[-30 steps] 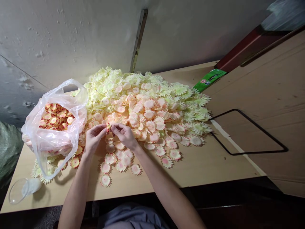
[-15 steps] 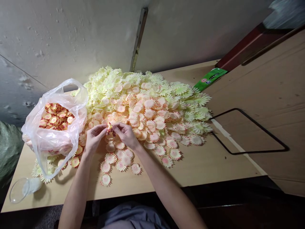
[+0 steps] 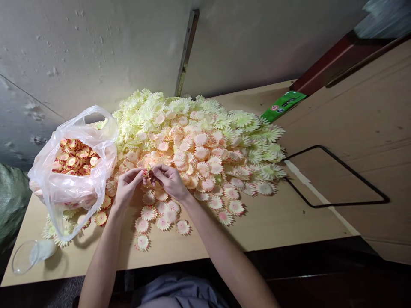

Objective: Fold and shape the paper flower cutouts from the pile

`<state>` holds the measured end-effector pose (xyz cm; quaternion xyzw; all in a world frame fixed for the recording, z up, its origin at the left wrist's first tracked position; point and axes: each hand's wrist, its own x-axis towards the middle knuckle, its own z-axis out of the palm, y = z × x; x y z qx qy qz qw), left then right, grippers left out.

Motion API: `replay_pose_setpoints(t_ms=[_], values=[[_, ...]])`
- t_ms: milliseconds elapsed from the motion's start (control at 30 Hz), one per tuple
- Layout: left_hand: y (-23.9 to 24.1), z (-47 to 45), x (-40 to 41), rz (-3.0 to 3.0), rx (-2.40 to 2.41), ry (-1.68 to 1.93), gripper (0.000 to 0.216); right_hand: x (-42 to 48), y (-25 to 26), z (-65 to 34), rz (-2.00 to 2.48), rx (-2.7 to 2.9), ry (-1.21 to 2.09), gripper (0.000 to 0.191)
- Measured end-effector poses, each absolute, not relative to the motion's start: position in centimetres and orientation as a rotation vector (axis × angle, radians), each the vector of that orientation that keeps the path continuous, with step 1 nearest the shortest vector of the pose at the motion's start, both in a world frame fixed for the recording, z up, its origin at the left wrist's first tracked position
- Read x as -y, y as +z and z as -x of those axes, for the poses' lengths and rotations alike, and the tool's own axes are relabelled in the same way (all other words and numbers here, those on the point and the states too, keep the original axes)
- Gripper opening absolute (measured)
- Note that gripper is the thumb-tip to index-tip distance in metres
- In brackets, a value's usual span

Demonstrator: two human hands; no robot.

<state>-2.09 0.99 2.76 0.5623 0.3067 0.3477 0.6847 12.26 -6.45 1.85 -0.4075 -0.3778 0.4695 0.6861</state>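
Observation:
A big heap of flat cloth flower petals [image 3: 199, 137], pale yellow at the back and pink-centred in front, covers the middle of the wooden table [image 3: 272, 222]. My left hand [image 3: 126, 186] and my right hand [image 3: 169, 181] meet fingertip to fingertip at the heap's front edge. Both pinch one small red-and-yellow flower piece [image 3: 147, 172] between them. Loose pink-centred petals [image 3: 162, 218] lie on the table under my wrists.
A clear plastic bag [image 3: 69, 188] holding red-and-yellow flower pieces stands at the left. A clear plastic cup [image 3: 27, 255] lies at the table's front left corner. A green packet [image 3: 282, 105] and a black wire frame [image 3: 334, 177] are on the right.
Both hands stay at the same spot; the fingers shift slightly around the small flower piece. Nothing else has moved.

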Motion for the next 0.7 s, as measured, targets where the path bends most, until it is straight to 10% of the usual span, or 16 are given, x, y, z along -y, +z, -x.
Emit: replay_pose_setpoints(t_ms=[700], values=[[2.69, 1.78, -0.64, -1.461, -0.693, 0.878, 0.033, 6.35, 1.98, -12.25, 0.982, 0.845, 1.021, 0.030]])
